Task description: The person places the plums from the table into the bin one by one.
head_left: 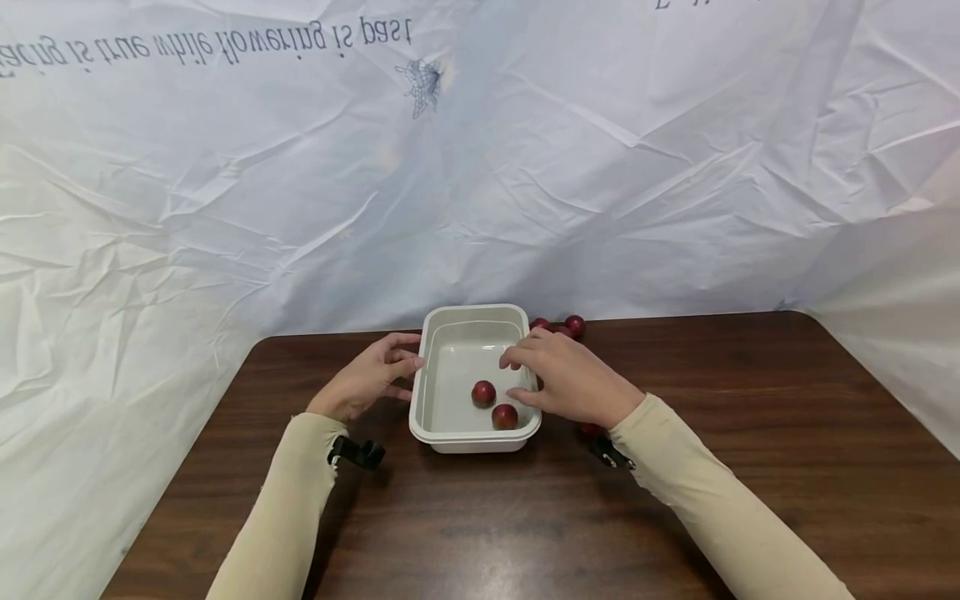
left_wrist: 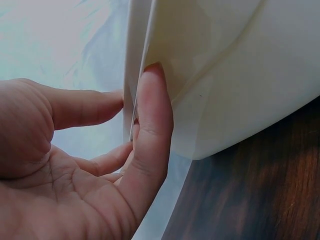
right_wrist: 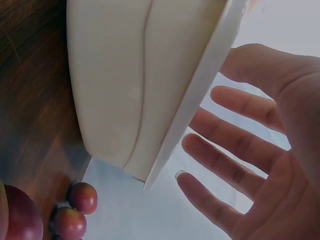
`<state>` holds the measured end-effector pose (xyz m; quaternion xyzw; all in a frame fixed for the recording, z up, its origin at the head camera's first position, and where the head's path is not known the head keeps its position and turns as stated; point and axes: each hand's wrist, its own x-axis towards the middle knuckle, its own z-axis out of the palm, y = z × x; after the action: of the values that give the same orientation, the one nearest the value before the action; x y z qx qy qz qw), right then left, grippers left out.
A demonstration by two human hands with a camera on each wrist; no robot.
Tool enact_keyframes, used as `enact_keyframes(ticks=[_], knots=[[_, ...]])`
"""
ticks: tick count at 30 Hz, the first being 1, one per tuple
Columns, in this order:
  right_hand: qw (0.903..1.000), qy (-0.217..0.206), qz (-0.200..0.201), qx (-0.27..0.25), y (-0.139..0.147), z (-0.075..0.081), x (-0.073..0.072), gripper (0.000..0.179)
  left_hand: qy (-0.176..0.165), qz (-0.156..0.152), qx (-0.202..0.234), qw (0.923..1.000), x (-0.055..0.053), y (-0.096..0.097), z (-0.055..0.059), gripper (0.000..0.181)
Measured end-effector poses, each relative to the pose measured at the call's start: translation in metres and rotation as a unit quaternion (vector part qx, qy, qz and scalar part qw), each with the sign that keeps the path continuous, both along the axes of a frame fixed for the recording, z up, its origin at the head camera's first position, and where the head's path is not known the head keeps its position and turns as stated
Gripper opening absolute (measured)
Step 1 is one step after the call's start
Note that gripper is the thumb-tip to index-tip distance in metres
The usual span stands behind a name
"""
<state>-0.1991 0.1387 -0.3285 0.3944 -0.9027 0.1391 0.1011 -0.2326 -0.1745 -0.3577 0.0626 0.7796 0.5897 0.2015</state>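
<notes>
A pale plastic bin with a doubled-looking rim stands on the table. Inside it lie two dark red plums, one plum a little behind the other plum. My left hand pinches the bin's left rim; in the left wrist view its thumb touches the rim's top and a finger lies against the wall below. Over the right rim hovers my right hand, fingers spread and holding nothing. The right wrist view shows its palm side above the rim.
Several more plums lie behind and right of the bin, partly hidden by the right hand. Another red fruit shows beneath the right wrist. The brown wooden table ends at a white cloth backdrop.
</notes>
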Motion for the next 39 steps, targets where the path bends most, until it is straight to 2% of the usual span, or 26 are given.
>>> enact_keyframes(ticks=[6, 15, 23, 28, 35, 39], knots=[[0.9999, 0.011, -0.005, -0.01, 0.004, 0.003, -0.001, 0.03, 0.002, -0.002, -0.003, 1.0, 0.002, 0.001, 0.002, 0.058], [0.9994, 0.009, -0.027, -0.017, 0.015, 0.012, -0.004, 0.031, 0.002, 0.0, 0.0, 1.0, 0.0, -0.001, -0.001, 0.058], [0.9976, -0.03, -0.055, -0.029, 0.031, 0.02, -0.009, 0.038, 0.002, 0.001, -0.001, 1.0, 0.0, -0.001, -0.002, 0.058], [0.9963, -0.046, -0.065, -0.033, 0.04, 0.022, -0.012, 0.036, -0.005, 0.004, -0.001, 1.0, 0.0, 0.0, -0.003, 0.056], [0.9911, -0.095, -0.086, -0.037, 0.056, 0.025, -0.018, 0.03, -0.001, 0.004, -0.002, 1.0, 0.001, -0.001, -0.003, 0.056], [0.9916, -0.096, -0.081, -0.034, 0.066, 0.026, -0.023, 0.028, -0.002, 0.003, -0.002, 1.0, 0.002, -0.001, -0.001, 0.056]])
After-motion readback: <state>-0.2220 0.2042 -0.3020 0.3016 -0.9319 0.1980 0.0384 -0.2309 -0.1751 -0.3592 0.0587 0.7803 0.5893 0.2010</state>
